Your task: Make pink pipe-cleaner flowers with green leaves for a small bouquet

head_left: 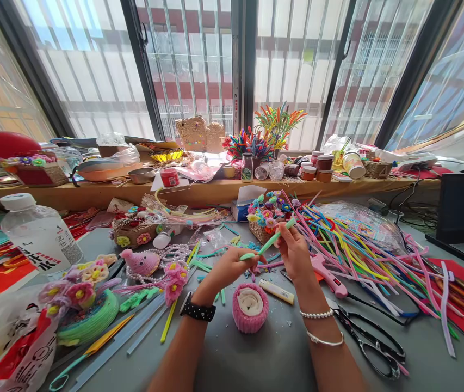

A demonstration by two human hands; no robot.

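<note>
A light green pipe cleaner is stretched at a slant between my two hands. My left hand pinches its lower end, fingers closed. Higher up and to the right, my right hand grips the upper end between thumb and fingers. Below them on the grey table stands a round pink fuzzy pot with a white coiled filling. Beside the pot lies a pale yellow lighter-like stick. A pink glue gun rests just right of my right wrist.
Black-handled scissors lie at right, near a heap of coloured pipe cleaners. Clear glue sticks, a green wreath with flowers and a water bottle occupy the left. A flower-filled basket stands behind my hands.
</note>
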